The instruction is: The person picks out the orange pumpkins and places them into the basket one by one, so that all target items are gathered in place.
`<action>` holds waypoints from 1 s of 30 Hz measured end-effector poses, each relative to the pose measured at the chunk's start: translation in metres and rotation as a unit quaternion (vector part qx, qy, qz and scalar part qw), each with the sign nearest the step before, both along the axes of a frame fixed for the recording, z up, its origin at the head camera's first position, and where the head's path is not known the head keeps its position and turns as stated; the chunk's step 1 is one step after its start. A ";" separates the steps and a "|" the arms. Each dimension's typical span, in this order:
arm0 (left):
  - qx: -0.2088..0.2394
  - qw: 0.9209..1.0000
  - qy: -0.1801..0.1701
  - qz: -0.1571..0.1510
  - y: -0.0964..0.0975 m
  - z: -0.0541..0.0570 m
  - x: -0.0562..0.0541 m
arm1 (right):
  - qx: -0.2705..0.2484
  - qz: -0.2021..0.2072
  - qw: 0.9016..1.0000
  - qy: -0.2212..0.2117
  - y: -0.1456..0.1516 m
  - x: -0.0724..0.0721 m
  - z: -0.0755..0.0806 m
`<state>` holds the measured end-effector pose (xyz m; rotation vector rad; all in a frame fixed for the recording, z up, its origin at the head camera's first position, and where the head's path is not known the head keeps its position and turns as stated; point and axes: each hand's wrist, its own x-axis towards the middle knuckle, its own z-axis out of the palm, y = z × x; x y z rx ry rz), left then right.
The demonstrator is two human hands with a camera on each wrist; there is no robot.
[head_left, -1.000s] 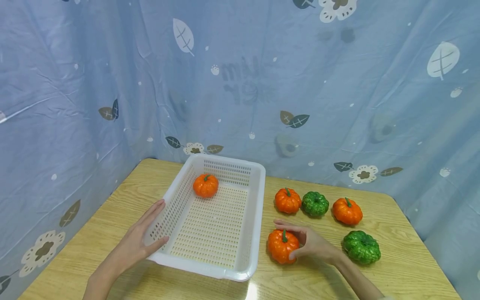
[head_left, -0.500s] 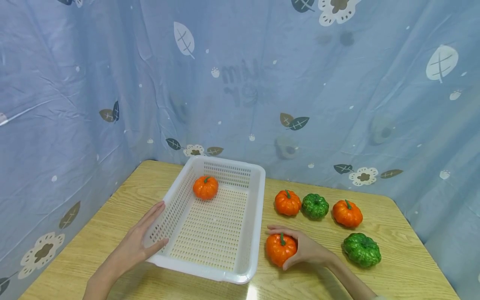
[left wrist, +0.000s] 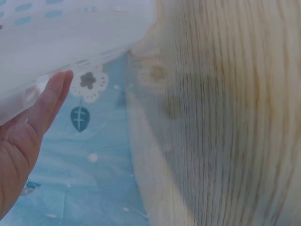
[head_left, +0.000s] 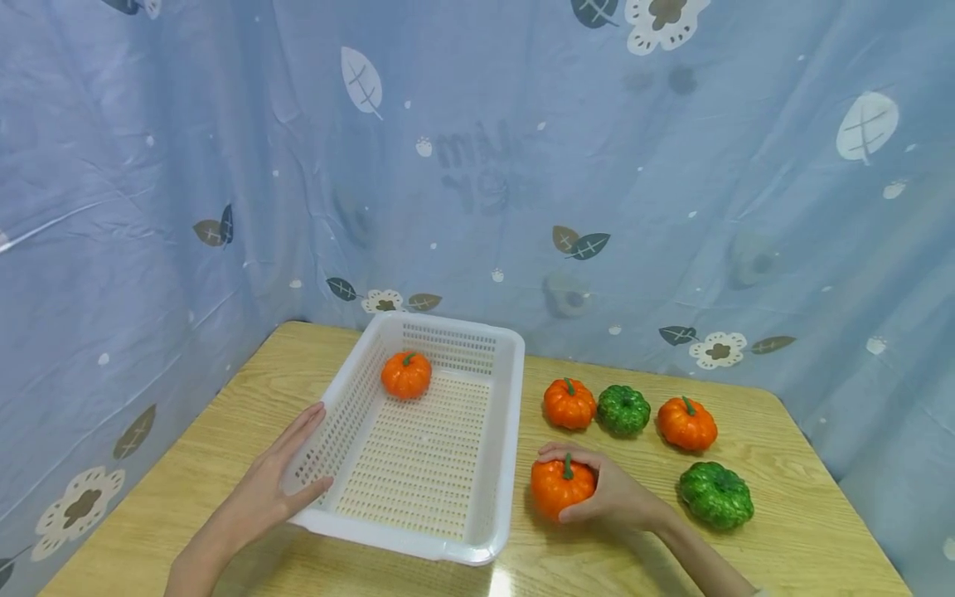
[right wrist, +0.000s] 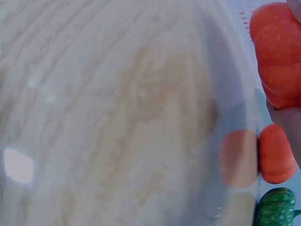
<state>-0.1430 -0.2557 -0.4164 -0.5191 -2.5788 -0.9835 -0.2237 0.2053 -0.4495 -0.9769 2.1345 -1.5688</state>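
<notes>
My right hand (head_left: 615, 493) grips an orange toy pumpkin (head_left: 558, 491) with a green stem, thumb on the near side and fingers over the far side. This pumpkin (right wrist: 280, 56) also shows at the right edge of the right wrist view; whether it touches the table cannot be told. My left hand (head_left: 261, 489) rests against the near-left corner of a white plastic basket (head_left: 515, 431), its fingers fairly straight along the outside and the thumb across the rim. Inside the basket, at the far left, sits another orange pumpkin (head_left: 406, 376).
Right of the basket, on the wooden table (head_left: 791, 464), stand two orange pumpkins, one nearer (head_left: 569, 405) and one farther right (head_left: 687, 424). A green pumpkin (head_left: 623, 410) sits between them, and another green pumpkin (head_left: 716, 496) lies closer. A blue patterned curtain (head_left: 477, 182) hangs behind.
My right hand's fingers have drawn closer round the pumpkin, which has shifted slightly toward the basket, then a little back and up. The left hand and basket have stayed put.
</notes>
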 end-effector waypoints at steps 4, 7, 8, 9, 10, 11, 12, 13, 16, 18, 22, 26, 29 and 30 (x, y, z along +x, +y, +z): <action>0.000 1.000 0.008 -0.003 -0.001 -0.001 0.000 | -0.010 0.005 1.000 -0.014 0.003 0.001 0.011; -0.003 1.000 0.011 -0.002 -0.001 -0.002 0.000 | -0.017 0.012 0.999 -0.027 0.005 0.003 0.020; -0.004 1.000 0.014 -0.002 -0.001 -0.002 0.000 | -0.019 0.013 0.999 -0.032 0.005 0.004 0.023; -0.005 1.000 0.015 -0.001 -0.001 -0.002 0.000 | -0.022 0.015 0.999 -0.038 0.005 0.004 0.026; -0.004 1.000 0.015 -0.001 -0.001 -0.002 0.000 | -0.022 0.015 0.999 -0.039 0.005 0.005 0.028; -0.007 1.000 0.014 0.002 -0.001 -0.002 0.000 | -0.023 0.014 0.999 -0.043 0.005 0.006 0.030; -0.008 1.000 0.013 0.003 -0.001 -0.002 0.000 | -0.025 0.014 0.999 -0.045 0.005 0.007 0.032; -0.008 1.000 0.009 0.005 -0.001 -0.002 0.000 | -0.024 0.012 0.999 -0.047 0.004 0.008 0.034; -0.007 1.000 0.003 0.006 -0.001 -0.002 0.000 | -0.024 0.003 0.998 -0.050 0.002 0.012 0.041; -0.006 1.000 0.005 0.005 -0.001 -0.002 0.000 | -0.025 -0.001 0.998 -0.054 0.001 0.016 0.045; -0.004 1.000 0.019 -0.001 -0.002 -0.002 -0.001 | -0.021 -0.007 0.998 -0.053 -0.004 0.021 0.054; -0.001 1.000 0.027 -0.004 -0.002 -0.002 -0.001 | -0.016 -0.018 0.999 -0.048 -0.009 0.025 0.064; 0.001 1.000 0.026 -0.005 -0.002 -0.002 0.000 | -0.017 -0.027 0.998 -0.055 -0.013 0.027 0.073; 0.001 1.000 0.026 -0.005 -0.001 -0.002 0.000 | -0.018 -0.029 0.998 -0.057 -0.014 0.028 0.075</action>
